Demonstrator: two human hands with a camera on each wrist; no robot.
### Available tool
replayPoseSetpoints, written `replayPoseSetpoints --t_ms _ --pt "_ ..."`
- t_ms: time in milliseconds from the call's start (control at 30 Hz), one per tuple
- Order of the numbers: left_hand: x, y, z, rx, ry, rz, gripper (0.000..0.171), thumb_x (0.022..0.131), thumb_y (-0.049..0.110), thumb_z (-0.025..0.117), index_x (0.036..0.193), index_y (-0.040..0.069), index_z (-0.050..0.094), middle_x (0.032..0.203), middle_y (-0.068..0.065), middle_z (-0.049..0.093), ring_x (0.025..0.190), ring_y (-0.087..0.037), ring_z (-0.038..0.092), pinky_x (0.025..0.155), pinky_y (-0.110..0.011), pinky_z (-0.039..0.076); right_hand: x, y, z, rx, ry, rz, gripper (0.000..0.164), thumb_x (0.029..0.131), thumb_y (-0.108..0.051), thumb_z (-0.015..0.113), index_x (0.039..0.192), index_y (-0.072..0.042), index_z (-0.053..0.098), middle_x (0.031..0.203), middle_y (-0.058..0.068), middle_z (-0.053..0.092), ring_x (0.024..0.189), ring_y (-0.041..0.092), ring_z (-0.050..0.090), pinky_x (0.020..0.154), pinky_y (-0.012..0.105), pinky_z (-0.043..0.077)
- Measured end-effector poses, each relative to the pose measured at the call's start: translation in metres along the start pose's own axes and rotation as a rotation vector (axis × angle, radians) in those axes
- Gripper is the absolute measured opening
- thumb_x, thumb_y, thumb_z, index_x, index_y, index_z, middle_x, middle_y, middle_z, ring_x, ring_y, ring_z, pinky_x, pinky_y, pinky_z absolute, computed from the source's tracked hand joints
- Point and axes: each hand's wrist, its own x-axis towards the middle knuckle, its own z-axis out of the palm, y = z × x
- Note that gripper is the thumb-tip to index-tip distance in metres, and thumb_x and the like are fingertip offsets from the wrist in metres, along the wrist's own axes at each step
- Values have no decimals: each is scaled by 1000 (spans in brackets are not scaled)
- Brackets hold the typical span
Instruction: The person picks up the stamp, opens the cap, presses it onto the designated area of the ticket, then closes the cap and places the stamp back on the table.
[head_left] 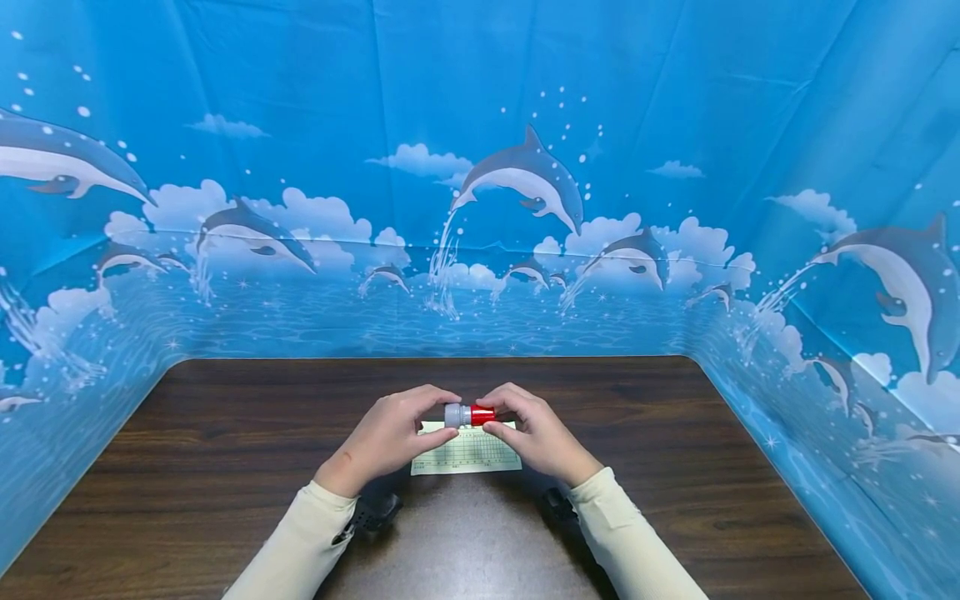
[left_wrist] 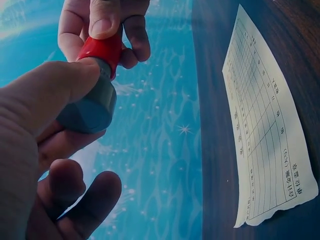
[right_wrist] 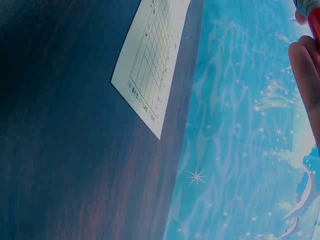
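Note:
A small hand stamp (head_left: 462, 415), grey at one end and red at the other, is held level above the table between both hands. My left hand (head_left: 390, 433) pinches its grey part (left_wrist: 90, 112) between thumb and fingers. The red part (left_wrist: 102, 49) is pinched by my right hand (head_left: 538, 429). Under the stamp lies a pale green paper form (head_left: 467, 454) with a printed grid and rows of characters. In the right wrist view the stamp and the right fingers (right_wrist: 306, 65) show only at the upper right edge.
A dark wood-grain table (head_left: 247, 433) carries the paper. A blue curtain with printed dolphins (head_left: 480, 308) stands around its back and sides. A dark wrist device (head_left: 375, 510) sits under the left wrist, and another (head_left: 558, 504) under the right.

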Motion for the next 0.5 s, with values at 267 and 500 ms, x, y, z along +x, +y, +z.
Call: replayPoseSetpoints --t_ms 267,500 --pt "-1 1 2 -3 9 -22 42 83 32 90 118 20 71 109 10 69 77 -6 56 65 -22 51 -1 -1 0 23 18 23 27 92 -7 78 117 -16 73 112 -3 67 98 11 70 86 37 61" --pt "-1 1 2 12 10 -3 41 85 27 88 122 18 71 112 8 70 74 -7 55 61 -20 50 0 2 1 8 -7 -5 31 93 1 74 120 -14 70 115 0 67 101 19 70 89 33 60"
